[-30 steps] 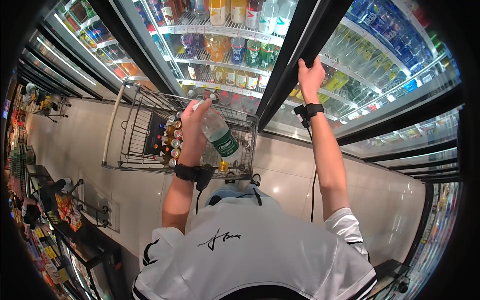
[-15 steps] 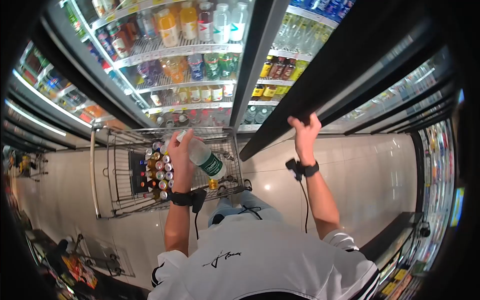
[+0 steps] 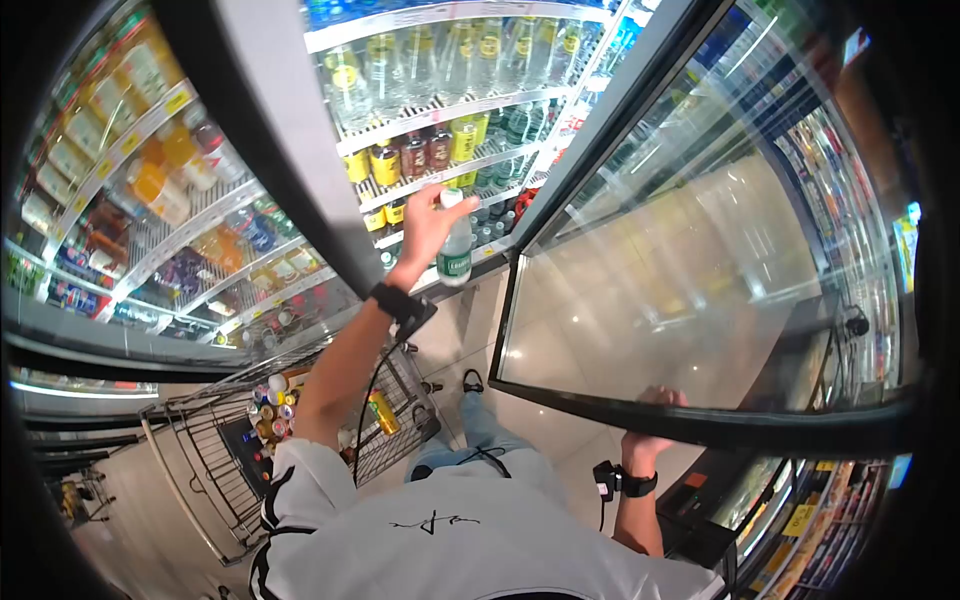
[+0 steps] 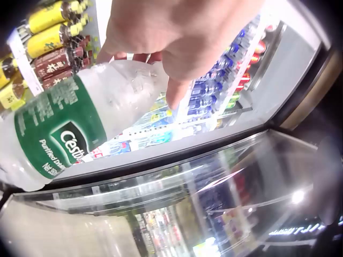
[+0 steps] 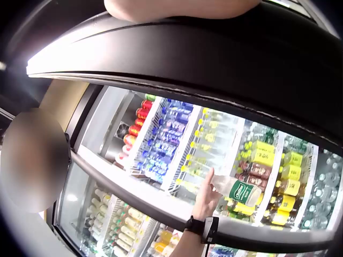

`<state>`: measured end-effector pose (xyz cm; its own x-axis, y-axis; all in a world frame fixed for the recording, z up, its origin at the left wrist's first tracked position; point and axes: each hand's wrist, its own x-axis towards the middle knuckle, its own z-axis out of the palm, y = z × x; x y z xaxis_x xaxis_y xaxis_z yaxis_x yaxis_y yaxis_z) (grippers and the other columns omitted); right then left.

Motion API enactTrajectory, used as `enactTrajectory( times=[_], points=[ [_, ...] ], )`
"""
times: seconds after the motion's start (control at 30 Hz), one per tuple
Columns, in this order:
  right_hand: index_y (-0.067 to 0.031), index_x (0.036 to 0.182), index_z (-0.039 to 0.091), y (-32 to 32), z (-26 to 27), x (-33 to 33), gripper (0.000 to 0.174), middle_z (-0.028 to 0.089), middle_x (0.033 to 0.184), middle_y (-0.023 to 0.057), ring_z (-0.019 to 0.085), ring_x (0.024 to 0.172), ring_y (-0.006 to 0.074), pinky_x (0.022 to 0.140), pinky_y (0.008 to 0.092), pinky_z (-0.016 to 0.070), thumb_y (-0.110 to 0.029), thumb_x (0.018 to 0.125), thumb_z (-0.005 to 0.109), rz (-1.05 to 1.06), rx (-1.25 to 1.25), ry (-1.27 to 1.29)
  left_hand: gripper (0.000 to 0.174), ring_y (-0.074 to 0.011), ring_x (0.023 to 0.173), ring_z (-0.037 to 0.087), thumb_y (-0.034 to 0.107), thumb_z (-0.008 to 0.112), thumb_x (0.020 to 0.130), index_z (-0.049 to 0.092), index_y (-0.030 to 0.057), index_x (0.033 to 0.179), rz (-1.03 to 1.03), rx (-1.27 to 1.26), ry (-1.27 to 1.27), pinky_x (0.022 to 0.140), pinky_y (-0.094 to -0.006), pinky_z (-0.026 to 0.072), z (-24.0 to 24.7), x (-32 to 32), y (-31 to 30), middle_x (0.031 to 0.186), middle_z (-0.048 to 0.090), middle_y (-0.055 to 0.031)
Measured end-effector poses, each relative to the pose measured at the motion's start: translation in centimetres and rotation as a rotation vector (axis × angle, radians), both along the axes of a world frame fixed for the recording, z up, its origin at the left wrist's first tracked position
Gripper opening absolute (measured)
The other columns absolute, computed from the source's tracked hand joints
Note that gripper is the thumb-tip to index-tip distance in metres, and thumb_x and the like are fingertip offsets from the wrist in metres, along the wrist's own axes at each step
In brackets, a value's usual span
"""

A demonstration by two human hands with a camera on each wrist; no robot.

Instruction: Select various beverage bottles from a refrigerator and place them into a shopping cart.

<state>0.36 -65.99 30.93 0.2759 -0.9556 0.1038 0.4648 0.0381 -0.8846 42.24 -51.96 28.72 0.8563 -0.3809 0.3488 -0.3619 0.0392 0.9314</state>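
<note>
My left hand (image 3: 428, 232) pinches a clear bottle with a green label (image 3: 455, 255) by its neck, in front of the lit cooler shelves. In the left wrist view the bottle (image 4: 59, 126) lies slantwise below the hand (image 4: 177, 37), its label facing the camera. The right wrist view also has this hand (image 5: 205, 201) and the bottle (image 5: 241, 191) before the shelves. My right hand (image 3: 655, 415) is at the edge of the wide-standing glass door (image 3: 680, 290), its fingers partly behind the frame. Only a part of that hand (image 5: 182, 6) shows at the top of the right wrist view.
A shopping cart (image 3: 205, 480) with cans and bottles stands at the lower left. Another glass-fronted cooler section (image 3: 150, 200) is on the left. Bottles fill the shelves (image 3: 430, 120) behind the left hand. Dark display units (image 3: 700, 500) stand at the lower right.
The door has swung wide open with my right hand, which has moved down and right. My left hand has carried the bottle from over the cart to the cooler opening. The view has turned right.
</note>
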Motion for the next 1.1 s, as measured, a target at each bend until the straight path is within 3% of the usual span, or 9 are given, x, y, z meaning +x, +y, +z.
enactTrajectory(
  times=[0.17, 0.23, 0.33, 0.47, 0.6, 0.77, 1.0, 1.07, 1.1],
  points=[
    [-0.0139, 0.076, 0.037, -3.2, -0.6, -3.3, 0.025, 0.034, 0.069, -0.0036, 0.037, 0.066, 0.0105, 0.059, 0.0293, 0.034, -0.018, 0.098, 0.049, -0.164, -0.099, 0.119, 0.047, -0.0304, 0.074, 0.064, 0.031, 0.089, 0.064, 0.07, -0.0035, 0.089, 0.175, 0.268, -0.317, 0.071, -0.0385, 0.0492, -4.2, 9.5, -11.6, 0.084, 0.068, -0.0163],
    [-0.012, 0.067, 0.037, -6.0, 1.6, -4.0, 0.032, 0.043, 0.067, 0.0011, 0.04, 0.065, 0.0138, 0.058, 0.0338, 0.0323, -0.017, 0.098, 0.044, 0.412, 0.025, -0.281, 0.045, -0.0308, 0.075, 0.066, 0.029, 0.089, 0.062, 0.071, -0.0032, 0.088, 0.155, 0.242, -0.261, 0.072, -0.0389, 0.0493, -4.5, 11.6, -15.2, 0.084, 0.07, -0.0166],
    [-0.0098, 0.066, 0.041, -6.2, 1.6, -4.6, 0.035, 0.039, 0.056, 0.0029, 0.036, 0.054, 0.0193, 0.059, 0.0368, 0.0328, -0.022, 0.099, 0.037, -0.079, 0.322, -0.273, 0.037, -0.025, 0.069, 0.066, 0.024, 0.087, 0.063, 0.072, -0.001, 0.086, 0.131, 0.168, -0.155, 0.068, -0.0356, 0.0501, -7.4, 16.1, -20.0, 0.078, 0.071, -0.0134],
    [-0.0116, 0.065, 0.049, -10.8, 0.7, -7.5, 0.043, 0.048, 0.058, 0.0033, 0.044, 0.057, 0.0182, 0.057, 0.0372, 0.0364, -0.031, 0.1, 0.035, 0.501, -0.216, 0.021, 0.034, -0.0177, 0.064, 0.063, 0.015, 0.085, 0.064, 0.072, 0.002, 0.093, 0.181, 0.188, -0.049, 0.064, -0.0325, 0.0493, -11.2, 19.9, -23.8, 0.074, 0.071, -0.0095],
    [-0.0105, 0.065, 0.052, -10.3, 2.1, -4.9, 0.044, 0.048, 0.057, 0.0054, 0.045, 0.056, 0.0183, 0.055, 0.0355, 0.0363, -0.028, 0.101, 0.034, 0.143, 0.186, -0.011, 0.036, -0.0179, 0.068, 0.064, 0.008, 0.084, 0.065, 0.072, 0.0021, 0.098, 0.24, 0.234, -0.052, 0.066, -0.0322, 0.0499, -12.1, 20.7, -25.8, 0.077, 0.07, -0.0088],
    [-0.0077, 0.064, 0.059, -20.2, -2.4, -8.3, 0.033, 0.057, 0.058, 0.0033, 0.06, 0.053, 0.022, 0.047, 0.0353, 0.0444, -0.028, 0.09, 0.062, 1.344, -0.369, -0.557, 0.038, -0.0188, 0.072, 0.066, 0.009, 0.083, 0.067, 0.071, 0.0008, 0.102, 0.242, 0.201, -0.043, 0.069, -0.032, 0.0502, -14.0, 22.6, -27.7, 0.081, 0.071, -0.01],
    [-0.0083, 0.066, 0.063, -17.9, -1.4, -11.1, 0.025, 0.057, 0.058, -0.0018, 0.053, 0.04, 0.0183, 0.04, 0.0321, 0.0396, -0.018, 0.089, 0.061, 0.945, 0.08, -0.489, 0.044, -0.0336, 0.097, 0.065, 0.02, 0.08, 0.075, 0.065, 0.0012, 0.112, 0.316, 0.384, -0.133, 0.086, -0.0398, 0.0488, -13.5, 24.4, -28.7, 0.103, 0.069, -0.017],
    [-0.0067, 0.075, 0.045, -15.9, 5.4, -2.6, 0.025, 0.043, 0.066, 0.0009, 0.038, 0.059, 0.0117, 0.051, 0.0309, 0.028, -0.02, 0.096, 0.046, 0.446, -0.291, 0.131, 0.055, -0.0355, 0.109, 0.06, 0.032, 0.078, 0.078, 0.06, 0.0023, 0.121, 0.265, 0.421, -0.17, 0.093, -0.0421, 0.0452, -13.6, 25.1, -28.6, 0.115, 0.064, -0.0196],
    [-0.0067, 0.075, 0.045, -20.9, -4.0, -10.6, 0.025, 0.043, 0.066, 0.0009, 0.038, 0.059, 0.0117, 0.051, 0.0309, 0.028, -0.02, 0.096, 0.046, 0.45, -0.291, 0.13, 0.055, -0.0355, 0.109, 0.06, 0.032, 0.078, 0.078, 0.06, 0.0023, 0.121, 0.268, 0.421, -0.17, 0.093, -0.0421, 0.0452, -13.5, 25.3, -28.8, 0.115, 0.064, -0.0196]
  ],
)
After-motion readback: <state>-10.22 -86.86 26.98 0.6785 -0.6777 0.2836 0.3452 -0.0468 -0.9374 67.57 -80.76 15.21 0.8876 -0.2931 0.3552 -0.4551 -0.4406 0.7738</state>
